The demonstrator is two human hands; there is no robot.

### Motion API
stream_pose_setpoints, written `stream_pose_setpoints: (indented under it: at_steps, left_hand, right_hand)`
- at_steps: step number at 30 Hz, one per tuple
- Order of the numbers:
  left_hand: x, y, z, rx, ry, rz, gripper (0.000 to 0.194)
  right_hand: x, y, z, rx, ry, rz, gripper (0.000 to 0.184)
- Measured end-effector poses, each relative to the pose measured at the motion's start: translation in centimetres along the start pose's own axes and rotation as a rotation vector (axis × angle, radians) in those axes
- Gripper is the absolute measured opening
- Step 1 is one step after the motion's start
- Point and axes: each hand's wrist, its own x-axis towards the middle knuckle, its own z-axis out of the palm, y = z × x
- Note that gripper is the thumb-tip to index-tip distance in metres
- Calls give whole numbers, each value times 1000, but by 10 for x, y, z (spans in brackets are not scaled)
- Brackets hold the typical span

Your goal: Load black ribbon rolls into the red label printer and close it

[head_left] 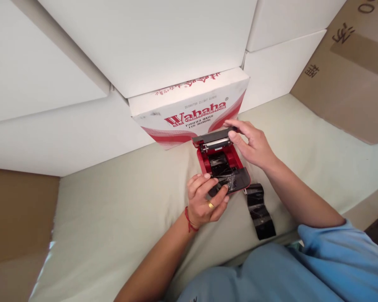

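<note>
A small red and dark-grey label printer [202, 159] stands on the cloth with its hinged lid [212, 136] raised, showing a roller [216, 144] on the lid's underside. A shiny black film strip [219, 161] lies in the red bay and runs out over the front cover. My left hand [206, 199] is closed at the front left, its fingertips pressing the film against the cover. My right hand [252, 140] pinches the lid's right end between thumb and fingers. To the right of the printer, another black film length [261, 212] lies creased on the cloth.
Behind the printer stands a white and red Wahaha water carton [192, 113]. White boxes [151, 37] are stacked at the back. Brown cardboard boxes stand at the right [349, 79] and left [19, 214]. A pale green cloth [119, 201] covers the work surface.
</note>
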Motion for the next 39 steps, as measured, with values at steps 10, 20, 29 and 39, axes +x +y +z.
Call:
stream_pose_setpoints:
  at_steps: [10, 20, 29, 39]
  left_hand:
    - [-4, 1, -1, 67, 7, -9, 26]
    - [-1, -15, -3, -130, -32, -31, 43]
    - [-2, -34, -4, -292, 16, -317, 42]
    - [-17, -45, 12, -703, -17, -780, 97]
  right_hand:
    - [-76, -20, -30, -125, -273, -82, 39]
    - [-80, -70, -16, -625, -489, -64, 72]
    - [-84, -68, -8, -715, -475, -131, 66]
    - [-119, -42, -18, -193, -259, 73, 56]
